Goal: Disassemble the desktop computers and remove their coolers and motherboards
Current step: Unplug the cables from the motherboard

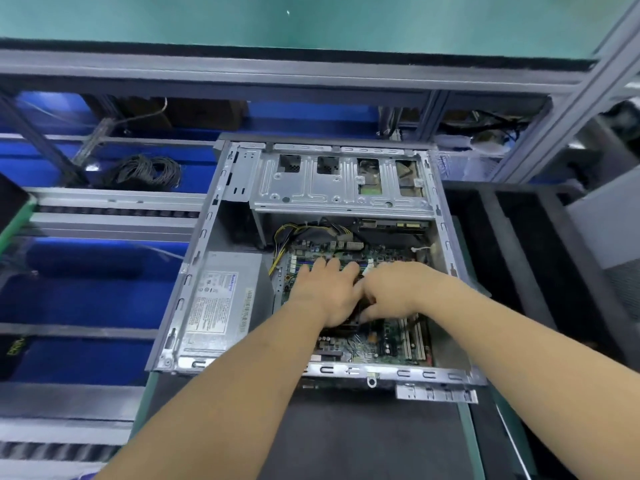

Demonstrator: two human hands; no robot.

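A: Left of the left hand (320, 292)?
B: Grey power supply (221, 303), inside the open computer case (207, 216) on the desk (363, 438).
A: Left hand itself?
B: Fingers straight, lying flat over the dark cooler (349, 329) on the motherboard (374, 344).
A: Right hand (398, 289)?
B: Touching the left, fingers curled down at the cooler; firm grip or not, cannot tell.
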